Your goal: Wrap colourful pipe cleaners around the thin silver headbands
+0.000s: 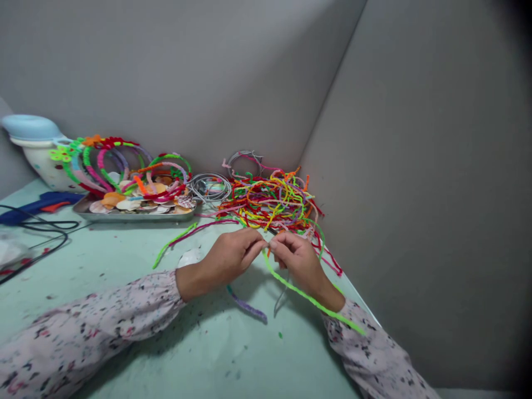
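Observation:
My left hand (233, 256) and my right hand (297, 259) meet fingertip to fingertip above the pale green table (124, 266), both pinched shut. Between them runs a light green pipe cleaner (310, 298), which trails back over my right wrist. A thin metal hairband (279, 299) seems to hang from the same pinch. A purple pipe cleaner (248, 306) curves down under my left hand. Just beyond my fingers lies a tangled heap of coloured pipe cleaners (272, 202).
A metal tray (133, 215) at the back left holds seashells and several wrapped hairbands (112, 163). Bare metal hairbands (210, 187) lie beside it. A blue glue gun (37, 204) with black cord lies far left, a white-and-blue container (35, 145) behind. Grey partition walls close the back and right.

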The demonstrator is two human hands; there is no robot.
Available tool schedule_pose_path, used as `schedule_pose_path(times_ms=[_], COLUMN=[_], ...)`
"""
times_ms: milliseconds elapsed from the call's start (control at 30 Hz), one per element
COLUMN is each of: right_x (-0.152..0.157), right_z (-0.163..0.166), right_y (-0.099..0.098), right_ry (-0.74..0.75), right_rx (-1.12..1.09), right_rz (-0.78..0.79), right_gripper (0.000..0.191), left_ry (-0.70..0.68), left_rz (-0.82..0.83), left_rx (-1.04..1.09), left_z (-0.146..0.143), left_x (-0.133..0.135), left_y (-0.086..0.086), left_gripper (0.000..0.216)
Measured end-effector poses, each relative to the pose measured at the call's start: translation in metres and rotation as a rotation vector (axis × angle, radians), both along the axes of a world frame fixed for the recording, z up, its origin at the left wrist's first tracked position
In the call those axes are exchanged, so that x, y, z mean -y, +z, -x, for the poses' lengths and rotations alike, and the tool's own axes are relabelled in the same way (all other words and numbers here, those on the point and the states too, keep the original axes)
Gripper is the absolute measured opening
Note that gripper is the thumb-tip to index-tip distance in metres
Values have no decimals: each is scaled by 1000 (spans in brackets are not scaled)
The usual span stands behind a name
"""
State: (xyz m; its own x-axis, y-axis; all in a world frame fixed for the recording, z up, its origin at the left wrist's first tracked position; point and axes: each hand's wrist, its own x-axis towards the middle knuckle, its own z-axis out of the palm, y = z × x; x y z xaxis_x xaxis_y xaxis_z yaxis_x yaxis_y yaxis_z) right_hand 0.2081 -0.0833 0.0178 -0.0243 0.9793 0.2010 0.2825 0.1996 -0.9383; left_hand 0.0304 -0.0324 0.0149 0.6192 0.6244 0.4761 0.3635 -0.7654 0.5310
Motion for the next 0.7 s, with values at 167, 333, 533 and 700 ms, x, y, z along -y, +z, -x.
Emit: schedule_pose_path(times_ms=[167, 333, 533, 700], right_x=[-1, -2, 0, 1], right_z=[-1, -1, 2, 2], right_y=[1, 1, 3, 3], right_ry=[-14, -24, -22, -21], right_rx=[3, 12, -2, -4], right_rz=[-16, -4, 15, 14], right_gripper=[19, 19, 20, 20], left_ry=[-23, -21, -36, -41], left_rz=[62, 65, -51, -147], left_rx=[-8, 22, 22, 12], left_z=[1, 0, 1, 2], left_x=[-1, 1, 0, -2], left_y=[1, 2, -3, -7], left_gripper=[23, 21, 20, 19])
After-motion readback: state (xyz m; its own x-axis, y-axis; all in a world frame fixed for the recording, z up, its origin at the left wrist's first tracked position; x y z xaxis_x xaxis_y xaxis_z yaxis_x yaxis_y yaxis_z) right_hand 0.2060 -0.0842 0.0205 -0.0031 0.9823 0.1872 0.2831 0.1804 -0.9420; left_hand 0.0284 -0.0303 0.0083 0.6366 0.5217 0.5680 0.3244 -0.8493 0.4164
